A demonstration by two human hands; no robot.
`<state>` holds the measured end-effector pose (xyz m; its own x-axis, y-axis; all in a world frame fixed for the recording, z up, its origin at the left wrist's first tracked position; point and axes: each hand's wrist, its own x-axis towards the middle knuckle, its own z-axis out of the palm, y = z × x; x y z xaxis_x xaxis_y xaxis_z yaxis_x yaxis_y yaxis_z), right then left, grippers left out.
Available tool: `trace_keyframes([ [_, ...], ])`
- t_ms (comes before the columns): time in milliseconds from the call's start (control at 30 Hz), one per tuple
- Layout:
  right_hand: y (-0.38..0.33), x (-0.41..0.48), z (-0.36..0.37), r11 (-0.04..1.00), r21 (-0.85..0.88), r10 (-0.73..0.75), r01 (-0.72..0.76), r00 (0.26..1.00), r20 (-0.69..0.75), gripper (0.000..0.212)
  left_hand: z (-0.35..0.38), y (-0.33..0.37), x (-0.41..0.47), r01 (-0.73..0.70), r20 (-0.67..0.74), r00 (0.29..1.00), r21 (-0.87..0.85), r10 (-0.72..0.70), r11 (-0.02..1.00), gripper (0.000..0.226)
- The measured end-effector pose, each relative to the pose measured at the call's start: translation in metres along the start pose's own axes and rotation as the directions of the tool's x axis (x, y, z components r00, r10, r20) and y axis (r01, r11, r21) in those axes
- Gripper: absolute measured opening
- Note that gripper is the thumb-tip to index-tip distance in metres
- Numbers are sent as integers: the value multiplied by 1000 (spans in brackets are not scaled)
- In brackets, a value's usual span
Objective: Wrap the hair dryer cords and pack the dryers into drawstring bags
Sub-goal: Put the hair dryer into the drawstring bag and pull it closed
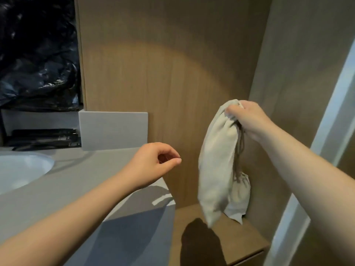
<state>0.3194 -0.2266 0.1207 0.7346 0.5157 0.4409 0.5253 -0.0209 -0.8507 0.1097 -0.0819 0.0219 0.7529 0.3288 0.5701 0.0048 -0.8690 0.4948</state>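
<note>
A long drawstring bag [216, 164] of pale beige cloth hangs upright in the air, its gathered mouth bunched in the grip of the right hand [247, 120]. The cloth is soft and creased and narrows to a drooping bottom corner. Dark drawstring cords [239, 150] fall from the same hand down the bag's right side to the cinched neck of a smaller bag [240, 198] of the same cloth, which dangles just behind it, low over a wooden shelf [249, 233]

Bag [217, 162] matt cloth; wall [163, 73] wood-grain; plastic sheet [36, 54] glossy (black).
</note>
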Motion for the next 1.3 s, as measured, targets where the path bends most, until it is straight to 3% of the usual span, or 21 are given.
trace_keyframes([
  [133,38,15,-33,980,-196,-10,29,995,97,10,34,14,44,-26,45,999,19,25,999,15],
  [233,74,24,-67,962,-271,44,-17,994,96,33,61,13,69,-45,91,995,34,42,998,16],
  [367,120,32,-98,923,-383,81,-27,989,126,18,100,10,91,-42,164,986,51,33,998,20],
  [500,162,39,-93,927,-375,104,-29,978,183,12,135,-5,108,-48,309,951,121,9,991,24],
  [733,238,64,-61,917,-397,160,-47,953,256,15,207,-34,134,41,456,872,293,-177,955,27],
  [867,294,68,-38,916,-393,199,-76,938,283,10,258,-58,128,177,539,765,351,-353,919,29],
  [933,318,68,-22,914,-397,213,-84,932,294,8,273,-69,130,188,547,728,420,-413,888,33],
  [1033,356,69,2,918,-364,285,-160,904,320,9,294,-88,127,211,488,738,489,-466,846,34],
  [1300,435,96,24,914,-311,355,-260,884,303,8,358,-153,95,357,425,696,495,-579,792,34],
])
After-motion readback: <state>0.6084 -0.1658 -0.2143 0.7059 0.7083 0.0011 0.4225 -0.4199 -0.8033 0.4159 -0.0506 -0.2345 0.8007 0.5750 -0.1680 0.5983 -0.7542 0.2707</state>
